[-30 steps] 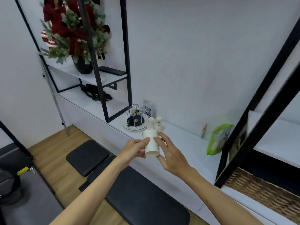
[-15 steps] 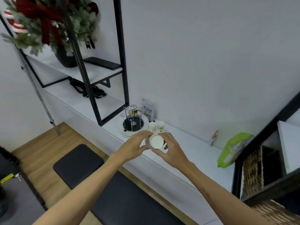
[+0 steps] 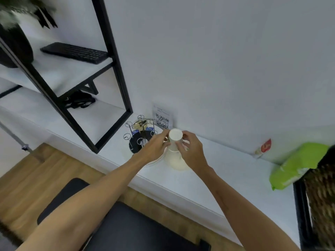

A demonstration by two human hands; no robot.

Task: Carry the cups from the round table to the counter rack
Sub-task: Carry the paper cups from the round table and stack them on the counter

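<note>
A white paper cup (image 3: pixel 175 139) is held upside down, base up, over the white counter (image 3: pixel 208 180). It is gripped from both sides: the left hand (image 3: pixel 155 146) has its fingers curled against the cup's left wall, and the right hand (image 3: pixel 190 151) pinches the right wall with thumb and fingers. A wider white cup part (image 3: pixel 175 159) shows directly beneath the held cup; whether it is a second cup nested under it or the same one cannot be told. Its lower edge sits at or just above the counter surface, contact not clear.

The wire cup rack (image 3: pixel 140 135) stands on a round dark base on the counter, just left of the cup and partly covered by the left hand. No cup is seen on its pegs. A QR code sign (image 3: pixel 162 119) is propped against the wall behind the rack. A black keyboard (image 3: pixel 74 52) lies on the upper shelf to the left. A green packet (image 3: pixel 297 165) lies on the counter well to the right.
</note>
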